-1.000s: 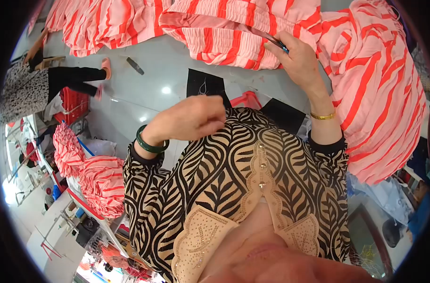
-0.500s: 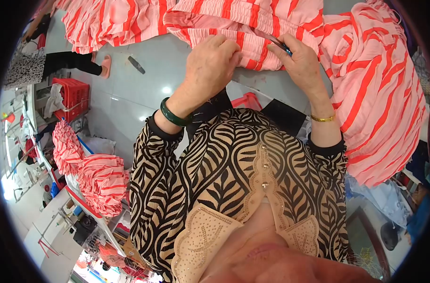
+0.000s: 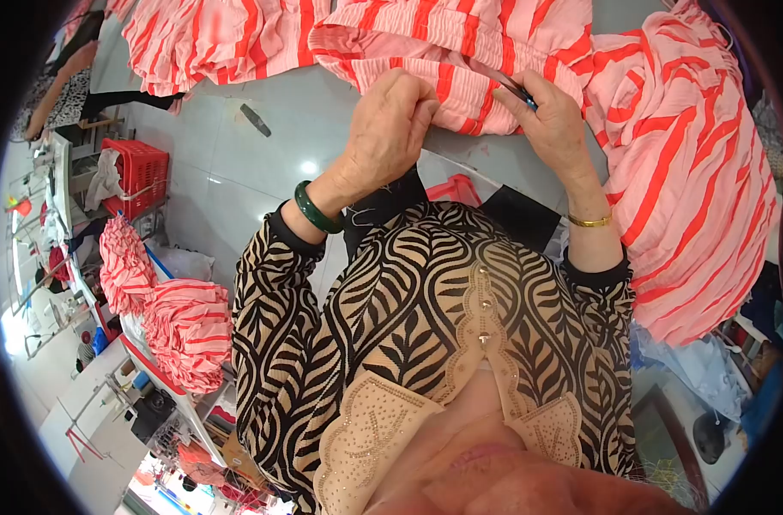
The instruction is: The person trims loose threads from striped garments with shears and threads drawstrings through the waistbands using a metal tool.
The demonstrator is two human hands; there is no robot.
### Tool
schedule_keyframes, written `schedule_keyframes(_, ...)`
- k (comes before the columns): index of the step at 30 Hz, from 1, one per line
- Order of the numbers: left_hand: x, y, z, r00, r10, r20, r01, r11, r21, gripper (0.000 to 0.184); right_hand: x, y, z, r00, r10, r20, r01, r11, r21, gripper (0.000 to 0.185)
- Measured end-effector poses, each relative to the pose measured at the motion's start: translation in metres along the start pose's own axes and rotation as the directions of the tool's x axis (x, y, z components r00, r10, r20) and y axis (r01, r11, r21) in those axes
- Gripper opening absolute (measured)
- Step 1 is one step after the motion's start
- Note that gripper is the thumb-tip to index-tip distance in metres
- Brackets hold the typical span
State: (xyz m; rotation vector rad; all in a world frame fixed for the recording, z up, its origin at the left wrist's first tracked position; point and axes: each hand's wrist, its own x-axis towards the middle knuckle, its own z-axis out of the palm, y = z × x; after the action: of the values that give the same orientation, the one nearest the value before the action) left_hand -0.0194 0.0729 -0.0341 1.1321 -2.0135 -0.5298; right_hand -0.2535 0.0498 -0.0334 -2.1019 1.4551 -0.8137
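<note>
A pink garment with red stripes (image 3: pixel 460 107) lies across the top of the view, its gathered elastic waistband opened into a long loop. My left hand (image 3: pixel 389 120), with a green bangle at the wrist, is closed in a pinch on the near edge of the waistband. My right hand (image 3: pixel 550 120) grips small dark scissors (image 3: pixel 516 88) at the right end of the opening. Their narrow blades point up and left into the waistband, over the cloth; the tips are hard to make out.
More striped cloth (image 3: pixel 692 189) hangs in a large heap at right, and bundled striped pieces (image 3: pixel 185 330) sit at lower left. A red plastic crate (image 3: pixel 138 176) stands at left. A dark flat object (image 3: pixel 256 120) lies on the grey floor. Another person's arm (image 3: pixel 57 81) shows at upper left.
The hands and waistband appear slightly lower and to the right in view. My left fingers have shifted a little on the edge. At upper left, the other person's arm has come into view.
</note>
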Motion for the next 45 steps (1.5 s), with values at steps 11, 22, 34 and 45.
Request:
schedule_keyframes(11,-0.023,0.032,-0.05,0.699,0.161,0.697,0.348,0.775,-0.528,0.023,-0.006,0.003,0.002,0.999,-0.015,-0.052,0.02,0.995,0.101,0.021)
schedule_keyframes(22,-0.025,0.016,-0.016,0.997,-0.065,-0.05,0.078,0.942,0.327,0.015,-0.008,0.006,0.002,0.998,0.013,-0.055,-0.005,0.988,0.157,0.02)
schedule_keyframes(34,-0.028,0.011,-0.028,0.908,-0.395,0.142,0.407,0.744,-0.53,0.01,-0.009,0.007,0.002,0.998,0.035,-0.058,-0.026,0.987,0.156,0.021)
schedule_keyframes(45,-0.023,0.005,-0.016,0.989,-0.142,-0.04,0.145,0.986,0.08,0.009,-0.009,0.007,0.004,0.997,0.021,-0.079,-0.008,0.988,0.157,0.02)
